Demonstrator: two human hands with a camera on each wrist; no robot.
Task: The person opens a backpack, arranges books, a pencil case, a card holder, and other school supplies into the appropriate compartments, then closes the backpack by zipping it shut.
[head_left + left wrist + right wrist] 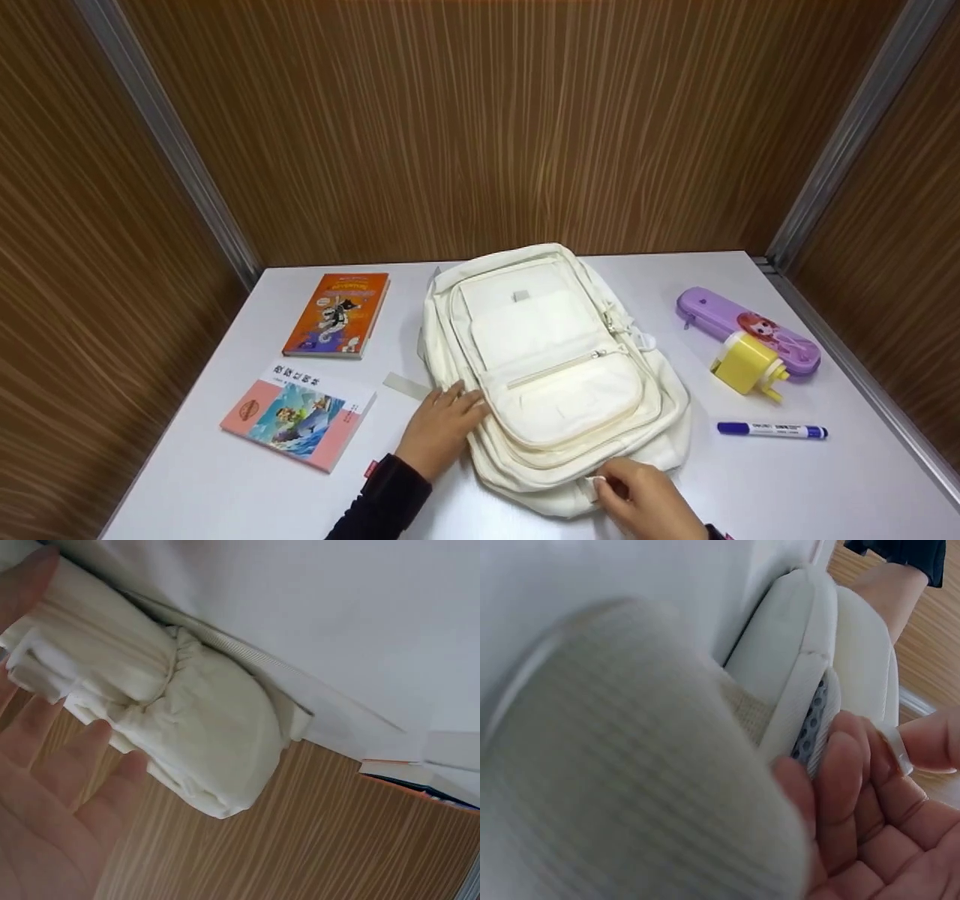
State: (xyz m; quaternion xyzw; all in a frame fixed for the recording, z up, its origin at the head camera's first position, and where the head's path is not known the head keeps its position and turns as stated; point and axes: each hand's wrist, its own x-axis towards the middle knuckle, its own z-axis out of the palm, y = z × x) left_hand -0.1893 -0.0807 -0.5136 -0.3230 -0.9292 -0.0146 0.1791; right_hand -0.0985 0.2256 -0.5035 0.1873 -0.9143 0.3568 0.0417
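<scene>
A cream backpack (551,322) lies on its back on the white table, its front pockets facing up. My left hand (441,429) rests on the bag's left side with fingers extended; in the left wrist view, the same hand (67,802) appears beside the cream fabric (210,727) with its fingers spread. At the bag's lower edge, my right hand (641,495) pinches a small white strap end. Close up in the right wrist view, thumb and fingers hold that strap end (894,746) beside grey mesh (810,724). A blurred woven strap (630,757) fills the foreground there.
Left of the bag lie an orange book (337,315) and a pink-and-blue book (298,418). To the right are a purple pencil case (712,313), a yellow pencil sharpener (744,364) and a blue-capped marker (772,430). Wood-patterned panels (510,135) enclose the table.
</scene>
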